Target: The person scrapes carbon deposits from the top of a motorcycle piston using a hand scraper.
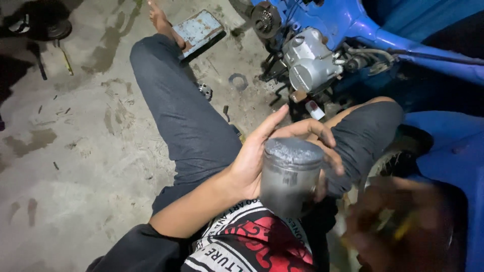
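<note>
Fingers (322, 138) of the left hand (262, 161) wrap a grey piston (290, 176), crown sooty. The right hand (398, 221) is blurred; its grip is unclear.

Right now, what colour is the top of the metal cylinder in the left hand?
Dull grey and sooty; the metal cylinder in the left hand shows it best in the head view.

Stained concrete floor (91, 166) — on it lie a rusty blue metal plate (200, 29), a flat ring gasket (238, 81) and a small metal part (204, 90).
</note>
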